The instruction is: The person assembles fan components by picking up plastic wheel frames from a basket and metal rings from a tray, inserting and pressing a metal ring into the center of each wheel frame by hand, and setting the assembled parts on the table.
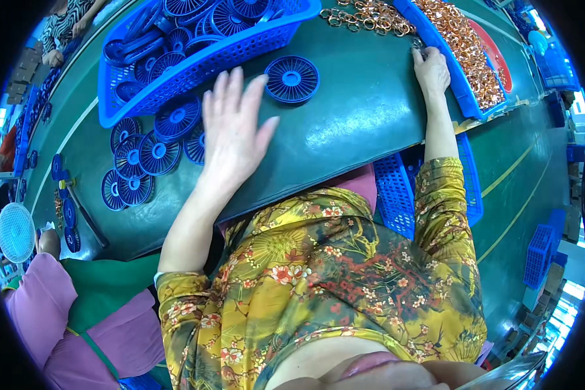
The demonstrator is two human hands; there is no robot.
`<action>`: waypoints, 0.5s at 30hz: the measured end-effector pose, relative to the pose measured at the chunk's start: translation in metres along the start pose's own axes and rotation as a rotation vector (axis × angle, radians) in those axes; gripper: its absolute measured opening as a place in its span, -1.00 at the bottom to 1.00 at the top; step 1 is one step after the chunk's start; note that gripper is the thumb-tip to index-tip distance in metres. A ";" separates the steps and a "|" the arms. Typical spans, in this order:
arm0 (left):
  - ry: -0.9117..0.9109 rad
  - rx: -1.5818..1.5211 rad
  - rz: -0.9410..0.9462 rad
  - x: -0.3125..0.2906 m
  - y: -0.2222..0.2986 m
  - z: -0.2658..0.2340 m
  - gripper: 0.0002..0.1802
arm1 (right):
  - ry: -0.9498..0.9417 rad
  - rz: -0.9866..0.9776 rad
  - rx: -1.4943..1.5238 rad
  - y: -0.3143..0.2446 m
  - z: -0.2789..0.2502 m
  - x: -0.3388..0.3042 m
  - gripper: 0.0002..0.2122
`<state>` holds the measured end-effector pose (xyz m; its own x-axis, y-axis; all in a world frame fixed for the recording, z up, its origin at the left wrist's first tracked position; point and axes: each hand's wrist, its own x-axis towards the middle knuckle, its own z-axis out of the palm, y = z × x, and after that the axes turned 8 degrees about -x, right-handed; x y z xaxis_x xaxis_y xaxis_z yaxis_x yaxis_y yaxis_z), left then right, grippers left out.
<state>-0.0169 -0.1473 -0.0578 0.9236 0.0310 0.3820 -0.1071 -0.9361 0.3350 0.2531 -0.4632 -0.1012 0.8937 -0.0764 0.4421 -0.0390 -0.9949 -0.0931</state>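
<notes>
My left hand (231, 130) is over the green table with its fingers stretched out and nothing in them. Beneath and beside it lie several blue spoked plastic discs (159, 153), some overlapping. One more blue disc (292, 79) lies flat by itself, just right of my fingertips. At the far right my right hand (432, 70) is closed in a pinch beside the blue tray's edge. A small shiny piece shows at its fingertips, too small to name. Copper-coloured rings (370, 18) are spread on the table just left of that hand.
A blue perforated basket (195, 77) full of discs stands at the back left. A blue tray (458, 84) heaped with copper-coloured pieces sits at the right, against a red tray (500, 65). A hammer (84, 211) lies at the left, near a co-worker's purple sleeve (45, 286).
</notes>
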 end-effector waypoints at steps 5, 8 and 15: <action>-0.033 -0.169 0.130 0.030 -0.001 0.040 -0.30 | -0.043 -0.095 -0.021 0.008 0.006 0.000 -0.75; -0.063 -0.162 0.126 0.027 -0.007 0.054 -0.44 | -0.035 -0.114 0.015 0.006 0.001 -0.007 -0.78; 0.140 -0.373 0.088 0.022 0.004 0.037 -0.58 | -0.291 -0.150 0.852 -0.009 -0.015 -0.033 -0.75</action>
<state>0.0168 -0.1628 -0.0798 0.8486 0.0276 0.5282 -0.3338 -0.7467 0.5753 0.2171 -0.4524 -0.1019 0.9447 0.1845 0.2711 0.3268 -0.5989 -0.7311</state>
